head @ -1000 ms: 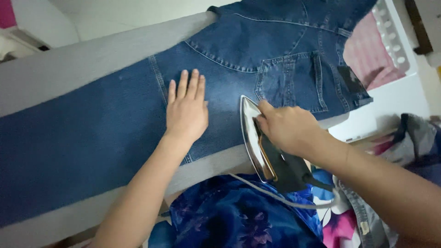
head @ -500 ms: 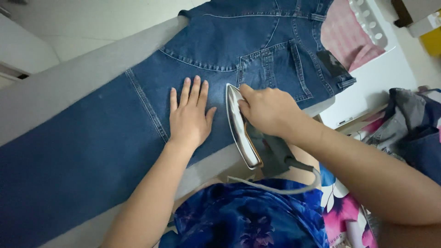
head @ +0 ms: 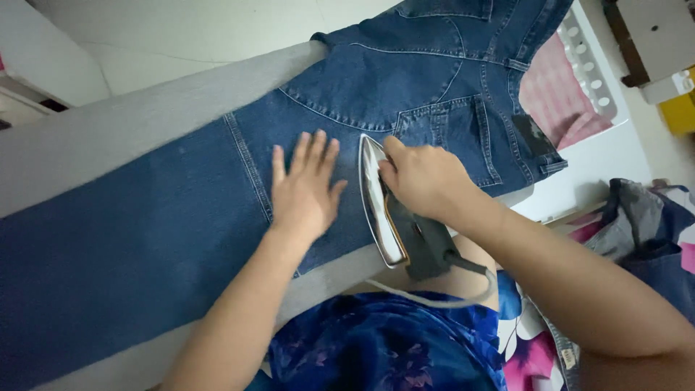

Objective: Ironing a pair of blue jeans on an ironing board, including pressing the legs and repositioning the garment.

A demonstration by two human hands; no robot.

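A pair of blue jeans (head: 145,239) lies spread along a grey ironing board (head: 145,116), waist and back pockets toward the upper right. My left hand (head: 304,190) rests flat on the denim with fingers spread, just left of the iron. My right hand (head: 423,177) grips the handle of a dark iron (head: 391,217), which is tipped on its side so its shiny soleplate faces my left hand. A white cord (head: 434,298) runs from the iron's rear toward my body.
A white perforated basket (head: 597,80) holding pink cloth (head: 557,94) stands at the upper right. Crumpled clothes (head: 644,232) lie at the right. A pale tiled floor (head: 181,36) shows beyond the board. My blue patterned garment (head: 376,347) is at the bottom.
The view has shifted slightly. The iron stays tipped on its side in my right hand, and my left hand remains flat on the denim beside it.
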